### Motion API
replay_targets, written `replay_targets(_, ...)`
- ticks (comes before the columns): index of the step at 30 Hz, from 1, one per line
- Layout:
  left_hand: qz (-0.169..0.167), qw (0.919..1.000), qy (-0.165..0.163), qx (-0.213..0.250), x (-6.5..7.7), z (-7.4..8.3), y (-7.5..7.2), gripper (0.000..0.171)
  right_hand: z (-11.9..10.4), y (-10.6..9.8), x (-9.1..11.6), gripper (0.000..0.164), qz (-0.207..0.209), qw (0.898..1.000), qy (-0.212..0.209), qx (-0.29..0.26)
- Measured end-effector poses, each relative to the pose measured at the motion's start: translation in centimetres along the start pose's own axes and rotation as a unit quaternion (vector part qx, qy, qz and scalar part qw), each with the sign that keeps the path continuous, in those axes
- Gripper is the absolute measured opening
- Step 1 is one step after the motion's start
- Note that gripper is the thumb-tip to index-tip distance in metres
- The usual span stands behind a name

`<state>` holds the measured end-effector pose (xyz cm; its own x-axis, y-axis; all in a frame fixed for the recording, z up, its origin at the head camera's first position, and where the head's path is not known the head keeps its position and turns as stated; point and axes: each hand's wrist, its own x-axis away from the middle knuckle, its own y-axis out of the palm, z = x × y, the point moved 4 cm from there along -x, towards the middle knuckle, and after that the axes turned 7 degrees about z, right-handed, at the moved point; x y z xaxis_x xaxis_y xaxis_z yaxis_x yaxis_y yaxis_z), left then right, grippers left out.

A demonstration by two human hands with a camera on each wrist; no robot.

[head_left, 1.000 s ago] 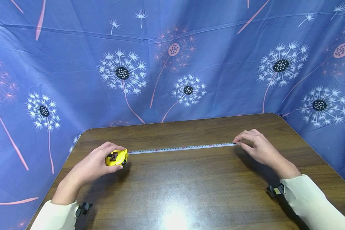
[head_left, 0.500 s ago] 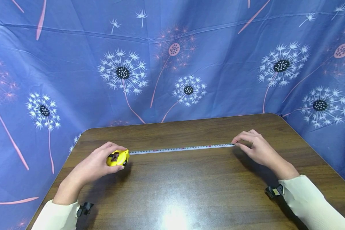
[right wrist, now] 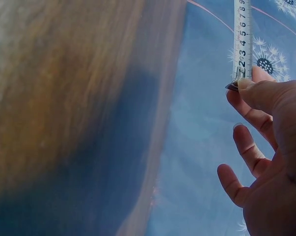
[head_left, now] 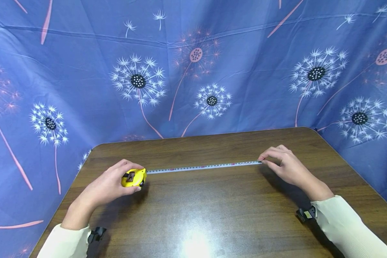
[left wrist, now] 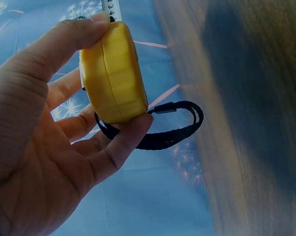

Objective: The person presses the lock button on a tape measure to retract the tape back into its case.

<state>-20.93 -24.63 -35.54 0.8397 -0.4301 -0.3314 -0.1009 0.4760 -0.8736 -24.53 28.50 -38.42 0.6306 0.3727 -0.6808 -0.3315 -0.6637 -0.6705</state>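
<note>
Closer together now, left hand [head_left: 108,184] grips the case [head_left: 135,178], right hand [head_left: 285,163] pinches the blade [head_left: 185,168] by its tip; a slipping pinch could whip it toward the left.

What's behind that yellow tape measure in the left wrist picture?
Past the edges of the yellow tape measure, you see fingers of the left hand, part of a black strap and blue dandelion-print cloth. Whatever lies straight behind the tape measure is covered.

The yellow tape measure [head_left: 137,180] is in the left hand [head_left: 104,185]; its white blade [head_left: 193,168] extends straight to the right hand [head_left: 288,168].
</note>
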Motion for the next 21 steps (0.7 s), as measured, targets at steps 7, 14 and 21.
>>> replay_targets(7, -0.006, 1.0, -0.001, 0.0, 0.01, 0.17, -0.01, 0.055, -0.13, 0.1, -0.39, 0.039, -0.001, 1.0, 0.002, 0.0)
replay_targets(14, -0.006, 1.0, 0.002, 0.002, -0.06, 0.2, 0.15, 0.054, -0.2, 0.38, -0.64, 0.039, -0.003, 1.0, 0.003, -0.004)
replay_targets(21, -0.013, 0.9999, -0.006, 0.002, -0.11, 0.35, 0.11, 0.054, -0.37, 0.67, -0.96, 0.039, -0.007, 1.0, -0.001, -0.006)
